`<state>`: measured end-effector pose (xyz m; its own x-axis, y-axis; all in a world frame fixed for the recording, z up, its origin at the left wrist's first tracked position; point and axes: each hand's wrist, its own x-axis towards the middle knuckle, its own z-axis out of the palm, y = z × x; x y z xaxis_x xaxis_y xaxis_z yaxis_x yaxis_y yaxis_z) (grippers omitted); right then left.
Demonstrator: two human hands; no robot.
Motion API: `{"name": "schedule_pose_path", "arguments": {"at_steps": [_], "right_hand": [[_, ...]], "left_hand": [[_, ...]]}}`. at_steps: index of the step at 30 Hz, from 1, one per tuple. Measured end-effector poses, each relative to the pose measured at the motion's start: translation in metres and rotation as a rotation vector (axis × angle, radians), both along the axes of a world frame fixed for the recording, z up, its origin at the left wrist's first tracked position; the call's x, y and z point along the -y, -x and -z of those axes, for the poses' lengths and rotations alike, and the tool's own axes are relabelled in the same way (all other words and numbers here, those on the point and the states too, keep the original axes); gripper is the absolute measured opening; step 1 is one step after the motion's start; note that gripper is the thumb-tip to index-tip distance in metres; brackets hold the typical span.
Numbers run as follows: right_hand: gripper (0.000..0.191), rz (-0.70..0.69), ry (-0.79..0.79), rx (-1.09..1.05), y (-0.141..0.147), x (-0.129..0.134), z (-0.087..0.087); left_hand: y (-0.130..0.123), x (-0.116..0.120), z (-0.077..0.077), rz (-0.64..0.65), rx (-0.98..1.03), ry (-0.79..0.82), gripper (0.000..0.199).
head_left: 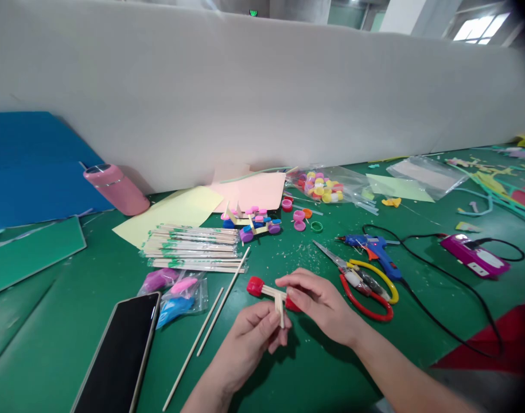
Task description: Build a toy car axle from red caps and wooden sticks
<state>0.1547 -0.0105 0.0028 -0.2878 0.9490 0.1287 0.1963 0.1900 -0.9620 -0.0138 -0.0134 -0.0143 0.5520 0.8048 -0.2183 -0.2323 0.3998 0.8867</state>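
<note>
A small model of short wooden sticks (pixel 269 291) is held between my hands, a red lump (pixel 255 286) on its left end and another red piece (pixel 292 304) on its right. My left hand (pixel 257 331) pinches the sticks that point down from its middle. At the right end, the fingers of my right hand (pixel 320 302) close around the red piece and partly cover it. Two loose sticks (pixel 222 302) lie to the left of my left hand. Close to my right hand are scissors (pixel 352 275) with red and yellow handles.
Bundled sticks in plastic (pixel 193 248), small stick models with coloured wheels (pixel 257 226) and bags of coloured clay (pixel 176 292) lie ahead. A phone (pixel 120 350) and a pink bottle (pixel 117 188) are left. Rightward lie a blue glue gun (pixel 369 246), its cable and a purple power block (pixel 475 255).
</note>
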Motion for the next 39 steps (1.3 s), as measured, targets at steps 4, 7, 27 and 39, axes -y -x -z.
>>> {"name": "schedule_pose_path", "arguments": {"at_steps": [4,7,27,39], "right_hand": [[0.022,-0.134,0.050,-0.145,0.008,-0.004,-0.006],[0.020,-0.161,0.087,-0.236,0.011,-0.004,-0.007],[0.014,0.091,-0.096,0.048,0.015,-0.008,-0.005],[0.009,0.012,-0.140,-0.002,0.011,-0.003,0.001]], "left_hand": [[-0.001,0.003,-0.001,0.085,0.178,0.108,0.030],[0.000,0.004,0.000,0.097,0.237,0.169,0.031],[-0.003,0.000,0.003,-0.249,-0.196,-0.247,0.009],[-0.005,-0.001,0.001,-0.337,-0.376,-0.668,0.010]]}}
